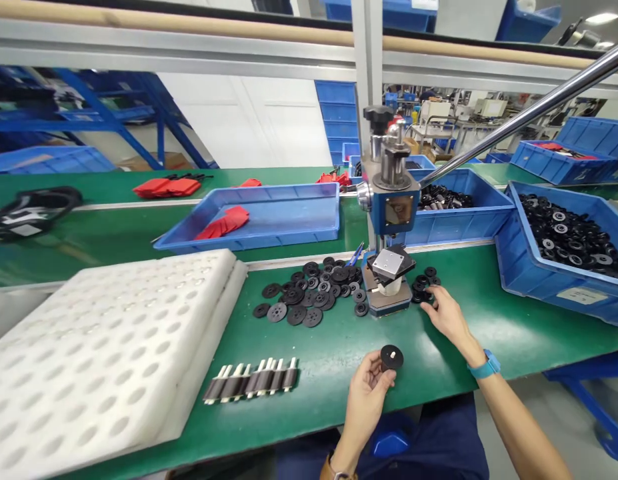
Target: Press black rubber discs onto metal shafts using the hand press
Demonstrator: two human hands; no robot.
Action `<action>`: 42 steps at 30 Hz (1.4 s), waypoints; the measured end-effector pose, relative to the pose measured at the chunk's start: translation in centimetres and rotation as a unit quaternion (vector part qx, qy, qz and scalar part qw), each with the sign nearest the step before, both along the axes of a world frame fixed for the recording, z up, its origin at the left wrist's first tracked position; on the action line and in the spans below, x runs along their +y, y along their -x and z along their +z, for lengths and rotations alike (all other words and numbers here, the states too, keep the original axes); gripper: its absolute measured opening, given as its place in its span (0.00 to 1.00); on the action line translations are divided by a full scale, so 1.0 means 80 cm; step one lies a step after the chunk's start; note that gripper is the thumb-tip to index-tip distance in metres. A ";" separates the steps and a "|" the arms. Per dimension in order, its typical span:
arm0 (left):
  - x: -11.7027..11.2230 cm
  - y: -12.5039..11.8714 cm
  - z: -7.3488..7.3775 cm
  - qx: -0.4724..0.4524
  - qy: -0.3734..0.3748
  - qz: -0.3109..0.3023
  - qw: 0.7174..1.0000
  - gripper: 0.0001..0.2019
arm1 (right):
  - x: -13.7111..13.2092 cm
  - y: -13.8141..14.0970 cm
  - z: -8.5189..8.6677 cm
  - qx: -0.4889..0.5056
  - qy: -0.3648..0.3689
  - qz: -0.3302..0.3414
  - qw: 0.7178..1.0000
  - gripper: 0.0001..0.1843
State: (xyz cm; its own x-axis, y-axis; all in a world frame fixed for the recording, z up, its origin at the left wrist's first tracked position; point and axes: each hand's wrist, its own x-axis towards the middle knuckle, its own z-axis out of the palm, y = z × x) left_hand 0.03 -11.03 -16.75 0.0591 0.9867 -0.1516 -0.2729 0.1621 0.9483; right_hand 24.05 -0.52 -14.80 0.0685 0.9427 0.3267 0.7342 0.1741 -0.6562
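Note:
My left hand (367, 395) is closed on a small black disc with a pale pin through its middle (391, 357), held just above the green table near its front edge. Over at a little pile of black parts (423, 285) right of the press base, my right hand (447, 316) reaches out, its fingertips pinched at the pile's edge. What they hold is too small to make out. A blue hand press (390, 200) with a grey square block (388, 263) on its base stands just beyond both hands.
A heap of black discs (311, 293) lies left of the press. A row of dark rollers with pale pins (253, 380) lies near the front edge. A white foam tray with holes (99, 353) fills the left. Blue bins of black parts (563, 267) stand right and behind.

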 end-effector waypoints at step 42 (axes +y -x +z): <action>-0.015 0.014 -0.008 -0.006 -0.088 -0.037 0.995 0.15 | -0.146 0.102 0.079 0.101 0.050 0.284 0.952 0.32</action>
State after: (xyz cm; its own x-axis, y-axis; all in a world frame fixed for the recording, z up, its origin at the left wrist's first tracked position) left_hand -1.05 -12.20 -17.39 0.1338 0.9907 0.0244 -0.2780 0.0139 0.9605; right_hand 15.87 -12.18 -8.48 -0.4101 0.8722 0.2668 0.3973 0.4341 -0.8085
